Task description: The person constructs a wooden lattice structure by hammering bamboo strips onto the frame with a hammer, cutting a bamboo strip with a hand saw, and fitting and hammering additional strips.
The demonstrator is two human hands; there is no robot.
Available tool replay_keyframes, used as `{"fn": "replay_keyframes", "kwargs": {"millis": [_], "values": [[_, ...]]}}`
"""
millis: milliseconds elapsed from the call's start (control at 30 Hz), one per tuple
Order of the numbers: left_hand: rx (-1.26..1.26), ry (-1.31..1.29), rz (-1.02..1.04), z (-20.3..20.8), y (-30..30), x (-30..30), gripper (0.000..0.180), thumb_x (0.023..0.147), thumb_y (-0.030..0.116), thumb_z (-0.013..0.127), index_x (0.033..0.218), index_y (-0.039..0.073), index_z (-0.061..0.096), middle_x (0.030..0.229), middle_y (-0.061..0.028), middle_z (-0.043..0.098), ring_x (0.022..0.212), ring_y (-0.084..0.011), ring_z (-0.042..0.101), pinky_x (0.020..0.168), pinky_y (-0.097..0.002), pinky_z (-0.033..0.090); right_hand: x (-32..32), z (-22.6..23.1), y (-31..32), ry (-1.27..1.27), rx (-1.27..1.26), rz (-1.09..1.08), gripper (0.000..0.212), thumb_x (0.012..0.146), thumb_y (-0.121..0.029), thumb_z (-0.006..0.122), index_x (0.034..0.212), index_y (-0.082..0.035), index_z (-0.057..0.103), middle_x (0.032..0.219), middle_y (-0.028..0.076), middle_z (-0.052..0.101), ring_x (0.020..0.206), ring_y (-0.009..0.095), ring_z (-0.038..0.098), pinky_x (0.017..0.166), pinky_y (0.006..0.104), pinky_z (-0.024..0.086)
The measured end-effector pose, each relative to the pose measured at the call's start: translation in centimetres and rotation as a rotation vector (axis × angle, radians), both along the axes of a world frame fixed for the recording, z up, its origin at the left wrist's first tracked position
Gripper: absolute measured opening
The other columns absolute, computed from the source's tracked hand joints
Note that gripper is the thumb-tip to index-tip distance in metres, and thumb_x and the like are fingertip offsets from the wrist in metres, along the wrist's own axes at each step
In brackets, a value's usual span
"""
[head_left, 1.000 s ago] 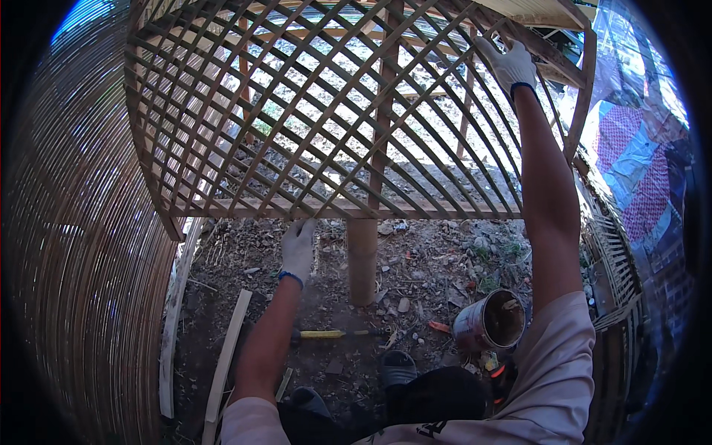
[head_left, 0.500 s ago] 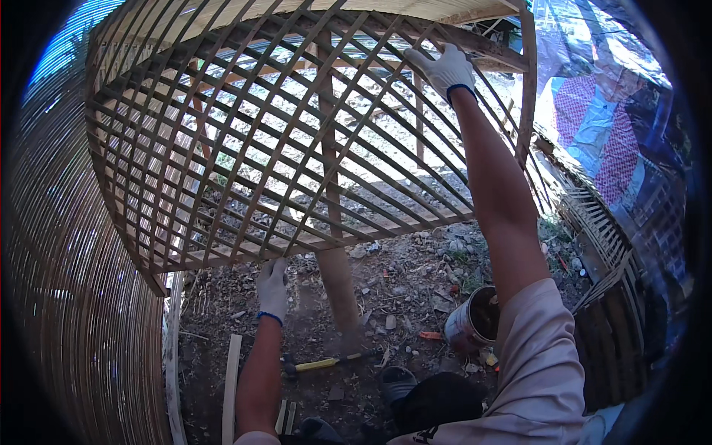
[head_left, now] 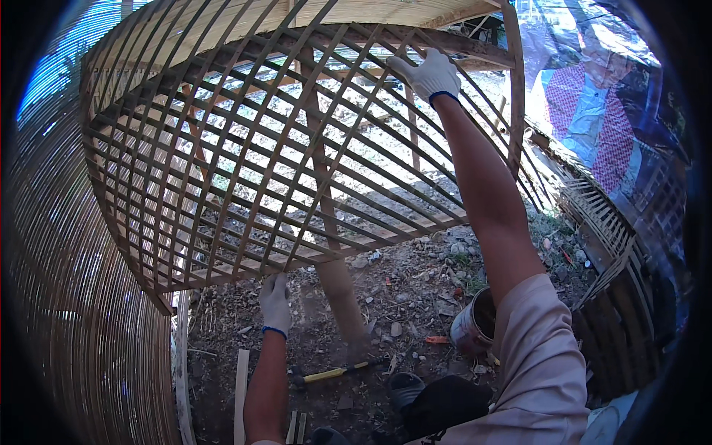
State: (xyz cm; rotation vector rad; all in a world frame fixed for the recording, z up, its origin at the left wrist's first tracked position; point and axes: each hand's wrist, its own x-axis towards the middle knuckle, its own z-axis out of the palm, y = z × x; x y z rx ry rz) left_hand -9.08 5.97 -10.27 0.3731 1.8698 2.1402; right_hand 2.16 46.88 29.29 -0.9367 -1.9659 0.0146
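Observation:
A large wooden lattice panel (head_left: pixel 245 159) of crossed slats in a frame stands tilted in front of me. My left hand (head_left: pixel 275 304), in a white glove with a blue cuff, grips the panel's lower rail from below; its fingertips are partly hidden at the rail. Higher up, my right hand (head_left: pixel 430 76), gloved the same way, holds the slats near the upper right corner, thumb out to the left. My right arm reaches across the front of the panel. Behind the lattice rises a wooden post (head_left: pixel 337 297).
A bamboo-slat wall (head_left: pixel 81 311) runs along the left. On the littered dirt ground lie a yellow-handled hammer (head_left: pixel 326 375) and a pale wooden strip (head_left: pixel 241 393). A bucket (head_left: pixel 472 326) stands near my right arm. Woven bamboo (head_left: pixel 601 215) and a patterned tarp (head_left: pixel 593 111) border the right.
The whole view has shifted slightly, with the panel and both hands now lower in the picture. Both hands keep their places on the panel.

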Motion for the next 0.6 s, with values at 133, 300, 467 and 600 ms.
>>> {"fn": "replay_keyframes", "kwargs": {"millis": [133,300,467,600], "values": [[0.01,0.003,0.013,-0.1,0.3,0.2,0.024,0.105,0.025,0.067,0.104,0.001,0.071,0.074,0.0059,0.049,0.065,-0.0052,0.041,0.058,-0.0273,0.032,-0.4,-0.2,0.5,0.033,0.048,-0.021,0.105,0.074,-0.091,0.068,0.138,-0.008,0.067,0.131,0.017,0.071,0.124,0.033,0.068,0.106,0.0461,0.05],[0.016,0.0,0.013,-0.2,0.4,0.4,0.023,0.105,0.025,0.067,0.104,0.002,0.071,0.075,0.0055,0.049,0.066,-0.0053,0.041,0.059,-0.0278,0.032,0.2,-0.7,1.6,0.1,0.001,0.188,0.106,0.082,-0.091,0.06,0.137,0.0,0.065,0.136,0.026,0.067,0.128,0.037,0.065,0.104,0.0538,0.05],[-0.036,0.047,0.026,-0.8,0.3,0.1,0.025,0.105,0.025,0.066,0.104,0.001,0.072,0.075,0.0044,0.05,0.067,-0.0062,0.043,0.059,-0.0287,0.033,-0.2,-1.2,2.0,0.138,0.066,0.191,0.101,0.083,-0.087,0.064,0.137,-0.002,0.066,0.135,0.023,0.069,0.127,0.037,0.065,0.107,0.0529,0.048],[-0.04,0.058,0.026,-1.3,0.4,-0.4,0.026,0.105,0.026,0.065,0.103,0.0,0.071,0.076,0.0037,0.051,0.067,-0.0069,0.043,0.06,-0.0292,0.034,-0.4,-1.1,2.6,0.154,0.066,0.163,0.104,0.08,-0.088,0.066,0.137,0.0,0.066,0.135,0.023,0.069,0.126,0.038,0.066,0.107,0.0528,0.049]]}}
